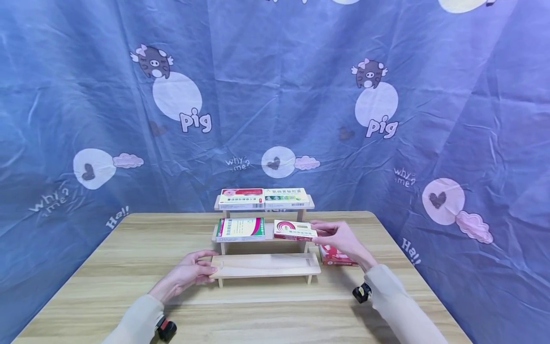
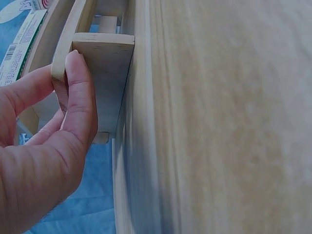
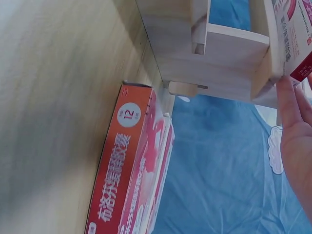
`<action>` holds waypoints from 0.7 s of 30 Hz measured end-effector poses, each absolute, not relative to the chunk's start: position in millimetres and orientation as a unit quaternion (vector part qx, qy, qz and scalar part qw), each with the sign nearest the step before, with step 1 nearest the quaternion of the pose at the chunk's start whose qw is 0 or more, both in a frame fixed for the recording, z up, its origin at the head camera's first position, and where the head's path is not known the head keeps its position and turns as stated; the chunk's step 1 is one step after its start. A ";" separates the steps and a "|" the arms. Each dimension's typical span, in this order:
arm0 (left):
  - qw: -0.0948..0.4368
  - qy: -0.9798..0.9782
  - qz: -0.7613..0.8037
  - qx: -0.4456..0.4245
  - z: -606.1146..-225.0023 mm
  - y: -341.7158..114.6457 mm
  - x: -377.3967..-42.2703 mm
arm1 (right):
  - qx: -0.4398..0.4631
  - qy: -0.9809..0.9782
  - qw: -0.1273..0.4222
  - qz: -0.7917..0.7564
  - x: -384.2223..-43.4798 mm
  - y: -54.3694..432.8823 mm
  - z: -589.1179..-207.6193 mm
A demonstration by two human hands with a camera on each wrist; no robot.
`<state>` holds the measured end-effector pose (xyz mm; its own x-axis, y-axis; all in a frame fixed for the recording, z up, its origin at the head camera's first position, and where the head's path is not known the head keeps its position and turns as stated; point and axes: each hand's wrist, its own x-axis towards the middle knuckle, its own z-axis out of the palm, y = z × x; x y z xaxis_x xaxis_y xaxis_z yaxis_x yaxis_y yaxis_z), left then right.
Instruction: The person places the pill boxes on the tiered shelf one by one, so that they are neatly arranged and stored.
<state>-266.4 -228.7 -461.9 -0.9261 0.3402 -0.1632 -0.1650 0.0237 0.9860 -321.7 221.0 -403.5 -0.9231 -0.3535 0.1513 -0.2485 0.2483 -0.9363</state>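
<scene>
A three-step wooden display rack stands on the table. My left hand pinches the left end of its lowest step; in the left wrist view the thumb presses the front of the board and the fingers lie behind it. My right hand holds the right end of a white and dark-red medicine box on the right part of the middle step. Left of it on that step lies a white, green and magenta medicine box. No boxes lie on the lowest step.
Two medicine boxes, one red and white and one white and green, lie side by side on the top step. On the table, right of the rack, red medicine boxes lie under my right forearm. A blue patterned cloth hangs behind.
</scene>
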 end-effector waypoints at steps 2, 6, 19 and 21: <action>0.183 0.691 0.697 0.064 -461.4 -228.3 -266.1 | -0.185 0.798 0.041 -0.572 -324.3 218.2 -403.8; 0.183 0.692 0.695 0.064 -460.5 -227.8 -265.0 | -0.176 0.818 0.034 -0.547 -330.2 214.3 -405.3; 0.180 0.698 0.691 0.058 -458.3 -226.5 -262.7 | -0.224 0.846 0.018 -0.483 -337.5 210.9 -405.7; 0.181 0.698 0.691 0.058 -457.9 -226.4 -262.5 | -0.229 0.846 0.019 -0.482 -337.1 210.0 -405.9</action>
<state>-262.5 -226.4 -457.9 -0.9279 0.3305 -0.1726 -0.1694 0.0388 0.9848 -337.1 210.0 -405.9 -0.8946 -0.4051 0.1887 -0.3687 0.4306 -0.8238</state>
